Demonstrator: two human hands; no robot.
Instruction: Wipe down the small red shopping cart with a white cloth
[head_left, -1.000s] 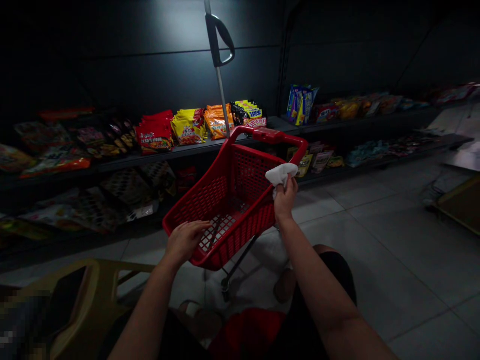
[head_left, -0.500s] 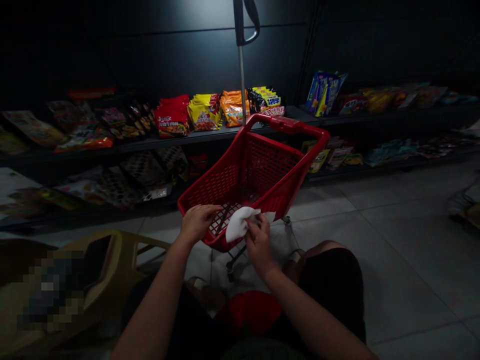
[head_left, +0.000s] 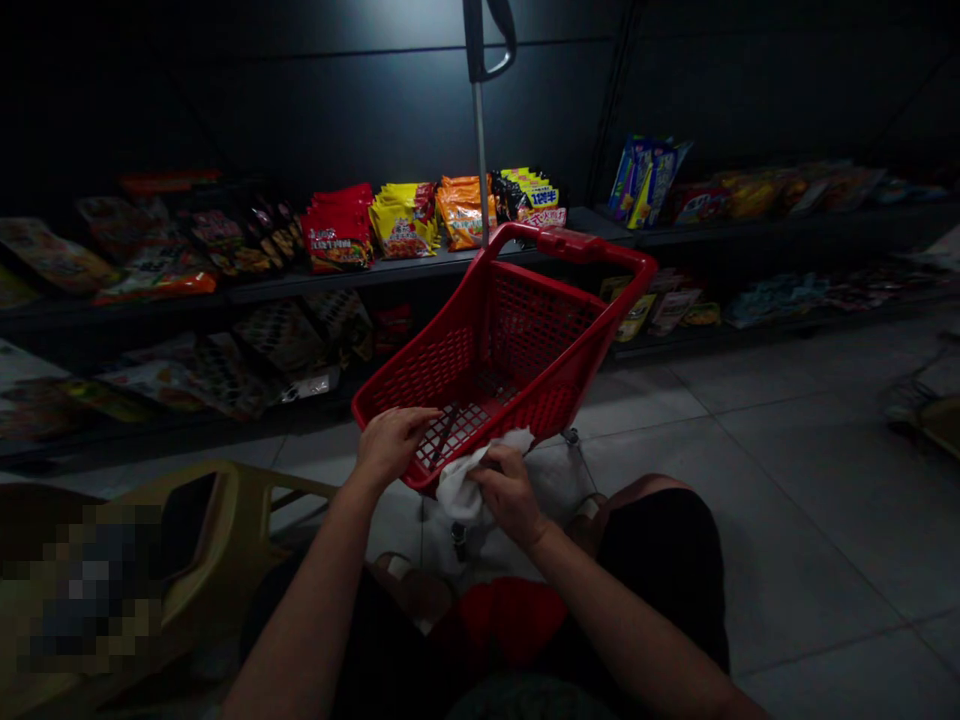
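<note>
A red plastic shopping cart [head_left: 551,405] with a perforated basket stands in front of me, its low end toward me. My left hand [head_left: 392,442] is closed over the near left part of the basket rim, fingers reaching inward. In my right hand [head_left: 508,488] is a white cloth [head_left: 459,490], pinched and crumpled. The cloth lies against the outside of the near rim and partly hides it. Some of the right fingertips are covered by the cloth.
Behind the cart runs a dark shelf [head_left: 420,268] with red, yellow and orange snack packets [head_left: 405,222]. A black-handled pole [head_left: 480,130] rises behind the cart. At left stands a yellowish stool [head_left: 232,510] with a dark phone-like object [head_left: 189,520] on it.
My right hand has moved slightly down with the cloth, which now hangs lower and is more bunched against the rim. My left hand stays on the cart. The view shifted slightly.
</note>
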